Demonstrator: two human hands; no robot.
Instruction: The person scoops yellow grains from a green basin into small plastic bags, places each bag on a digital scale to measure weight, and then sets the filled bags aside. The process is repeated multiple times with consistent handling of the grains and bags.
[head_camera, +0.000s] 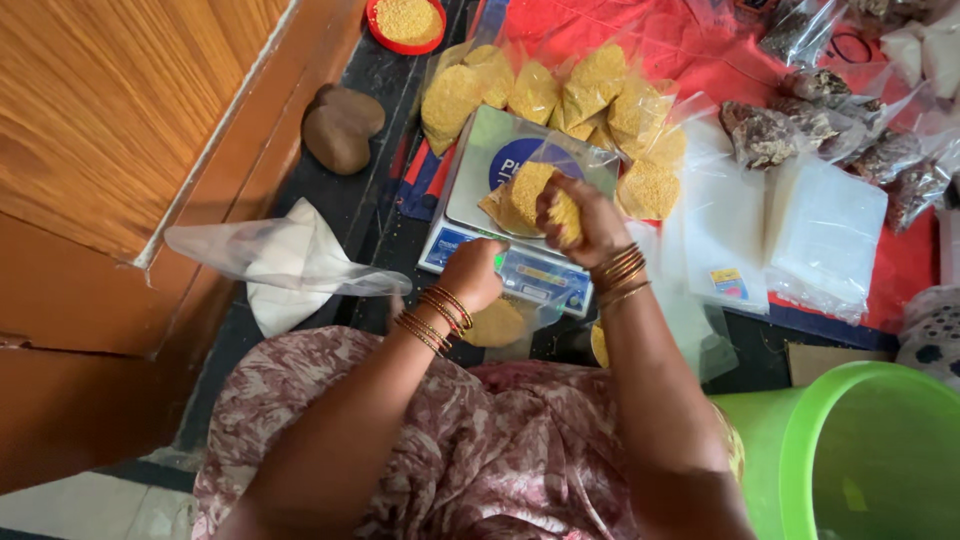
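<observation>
- Your right hand (580, 215) pinches yellow grain above the clear plastic pouch of yellow grain (520, 195), on the silver digital scale (500, 200).
- Your left hand (470, 275), fisted nearer you, grips another pouch's neck; release grain slowly.

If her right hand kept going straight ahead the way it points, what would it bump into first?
Probably the clear bag of yellow grain on the weighing scale: the right hand hovers at its opening, a pinch of grain in the fingers. Depth is hard to judge.
</observation>
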